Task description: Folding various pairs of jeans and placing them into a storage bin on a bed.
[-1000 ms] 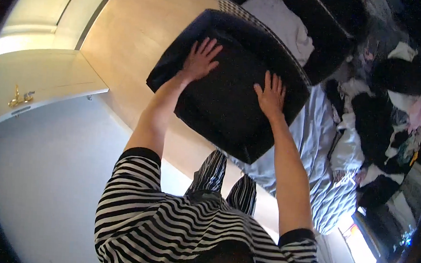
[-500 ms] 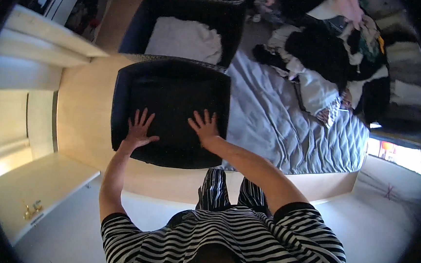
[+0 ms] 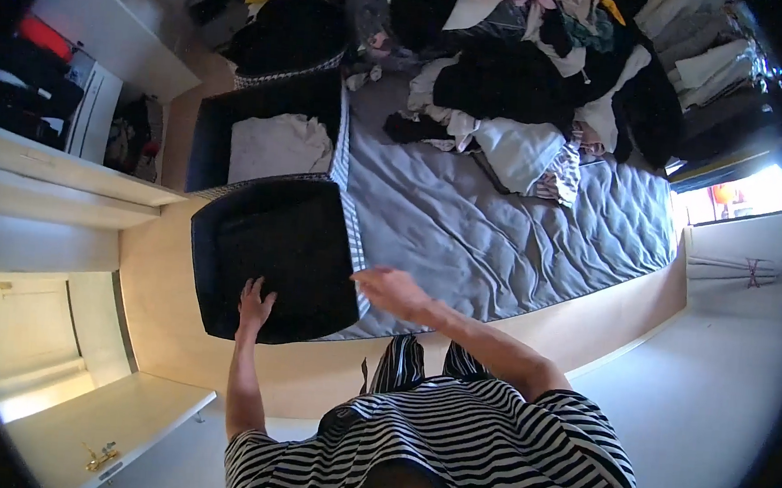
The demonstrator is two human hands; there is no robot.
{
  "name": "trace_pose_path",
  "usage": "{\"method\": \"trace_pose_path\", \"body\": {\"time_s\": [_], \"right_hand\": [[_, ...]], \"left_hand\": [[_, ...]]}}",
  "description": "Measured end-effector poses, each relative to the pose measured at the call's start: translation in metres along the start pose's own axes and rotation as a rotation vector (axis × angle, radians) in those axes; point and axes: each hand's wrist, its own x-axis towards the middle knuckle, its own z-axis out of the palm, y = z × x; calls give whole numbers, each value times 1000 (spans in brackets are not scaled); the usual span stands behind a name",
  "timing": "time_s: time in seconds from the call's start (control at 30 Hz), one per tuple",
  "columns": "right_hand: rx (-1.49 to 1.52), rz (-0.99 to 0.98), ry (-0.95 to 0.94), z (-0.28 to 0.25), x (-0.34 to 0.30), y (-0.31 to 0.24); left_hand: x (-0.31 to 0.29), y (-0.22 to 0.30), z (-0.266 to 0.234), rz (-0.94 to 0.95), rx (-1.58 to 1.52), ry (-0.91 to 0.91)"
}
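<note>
A storage bin with a black inside (image 3: 273,245) stands nearest me, its outer right side black-and-white checked. My left hand (image 3: 256,307) reaches into its front left part with the fingers spread, holding nothing. My right hand (image 3: 392,293) is just past the bin's right wall, fingertips pointing left toward the rim. Its fingers look stretched out and nothing shows in them; whether they touch the rim I cannot tell. Directly behind stands a second checked bin (image 3: 345,136) with a folded pale cloth (image 3: 280,146) lying in it.
A rumpled grey sheet (image 3: 464,240) covers the bed to the right. On it lies a heap of black clothes (image 3: 511,85), with white and striped pieces. A third dark bin (image 3: 292,38) stands farther back. At the lower left an open cabinet door (image 3: 143,417) juts out.
The view has shifted, so bins and clothes appear lower and farther left. My right hand has left the bin's inside and moved outside its right wall. My left hand stays inside.
</note>
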Motion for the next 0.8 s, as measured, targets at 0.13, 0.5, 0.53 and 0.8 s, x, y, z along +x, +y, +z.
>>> {"method": "trace_pose_path", "body": {"time_s": [0.13,0.5,0.53,0.8], "right_hand": [[-85,273,200,-45,-74,126],[-26,328,430,-236,-128,334],[-47,370,469,-259,-121,355],[-161,242,554,-376,-86,434]], "left_hand": [[-43,84,-5,187,-285,512],[-148,374,207,225,-612,17],[-148,398,237,240,-710,-113],[-190,549,260,100,-736,-449]]}}
